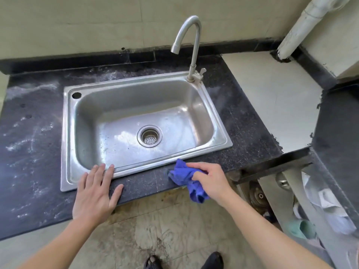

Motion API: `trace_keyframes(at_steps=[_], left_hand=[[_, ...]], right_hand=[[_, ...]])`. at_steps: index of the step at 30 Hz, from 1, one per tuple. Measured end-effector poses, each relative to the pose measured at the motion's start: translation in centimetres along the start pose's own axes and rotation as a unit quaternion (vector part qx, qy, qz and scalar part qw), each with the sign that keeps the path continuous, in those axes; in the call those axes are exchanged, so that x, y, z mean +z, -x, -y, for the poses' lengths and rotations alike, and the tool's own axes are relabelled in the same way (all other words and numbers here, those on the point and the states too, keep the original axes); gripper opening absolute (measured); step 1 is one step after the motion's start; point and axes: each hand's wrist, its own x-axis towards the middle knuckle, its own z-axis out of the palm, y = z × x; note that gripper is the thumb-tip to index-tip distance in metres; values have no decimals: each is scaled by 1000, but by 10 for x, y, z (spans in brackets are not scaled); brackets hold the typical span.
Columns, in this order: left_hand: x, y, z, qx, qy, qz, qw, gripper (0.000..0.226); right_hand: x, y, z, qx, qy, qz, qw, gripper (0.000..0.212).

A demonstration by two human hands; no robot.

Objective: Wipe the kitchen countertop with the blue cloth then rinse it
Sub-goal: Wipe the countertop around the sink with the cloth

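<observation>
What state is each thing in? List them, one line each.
countertop, white streaks at left.
sink, no standing water.
faucet, no water running.
blue cloth, bunched, hanging partly over the countertop edge.
right hand, gripping the blue cloth.
left hand, flat on countertop and sink rim.

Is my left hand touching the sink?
Touching. The head view shows the left hand flat, fingertips lying on the front rim of the sink.
</observation>
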Motion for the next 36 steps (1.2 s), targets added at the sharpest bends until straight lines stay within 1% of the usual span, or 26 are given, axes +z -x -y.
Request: trace_keyframes(at_steps=[1,2,3,4,6,7,8,10,12,13,15,16,17,18,19,20,21,23,24,25,28,31,32,33,35,36], left_hand=[[1,0,1,1,1,-2,1000,80],[2,-1,1,2,2,-3,1000,80],[3,-1,2,2,3,-4,1000,80],[4,-1,2,2,3,-5,1000,81],[6,-1,3,3,3,-7,1000,81],[6,-2,3,3,3,-6,1000,80],[7,-2,3,2,4,-5,1000,80],[7,-2,3,3,0,-7,1000,80],[7,-2,4,5,0,-3,1000,80],[7,-1,4,6,2,1,1000,80],[6,-1,4,2,6,3,1000,81],[5,-1,4,1,7,1,1000,81],[5,-1,4,1,9,0,1000,81],[5,-1,5,0,12,1,1000,80],[6,-1,5,2,13,-3,1000,79],[7,-1,5,4,12,-10,1000,77],[8,0,5,5,12,-16,1000,74],[9,-1,5,8,16,-28,999,71],[10,-1,5,11,18,-32,999,70],[10,-1,5,12,18,-34,999,70],[11,-1,7,14,12,-39,999,69],[13,-1,8,18,24,-39,999,67],[12,-1,10,20,35,-38,998,67],[10,0,13,27,48,-40,998,69],[5,5,25,43,66,-57,995,67],[3,9,36,40,68,-69,994,64]], right_hand=[[-21,-8,-1,19,-15,-66,998,42],[-43,-16,-7,33,4,-150,988,43],[-62,-24,-15,50,41,-225,972,45],[-73,-31,-22,77,91,-274,954,48],[-67,-45,-31,129,175,-328,919,52],[-50,-48,-28,128,211,-343,907,53],[-28,-48,-26,93,254,-352,896,55],[26,-39,-16,-3,322,-308,895,60],[76,-27,-8,-90,324,-228,914,61],[97,-19,2,-123,297,-171,931,59],[118,-7,24,-147,179,-51,971,55],[116,-4,32,-123,95,12,988,52],[105,-3,38,-86,12,52,995,49],[88,-2,39,-56,-43,45,996,49],[67,-3,34,-36,-69,4,997,50],[44,-5,24,-25,-42,-69,996,50],[23,-8,9,-23,34,-144,989,50],[1,-11,-20,0,228,-251,941,48],[7,-9,-30,-4,290,-277,916,48],[21,-6,-34,-21,317,-286,904,49],[84,11,-25,-79,343,-236,906,54],[139,27,-2,-125,328,-154,924,55],[149,29,5,-137,305,-111,936,54],[152,30,12,-148,257,-57,953,52],[134,27,27,-103,86,54,990,49],[118,24,30,-80,31,57,995,49]])
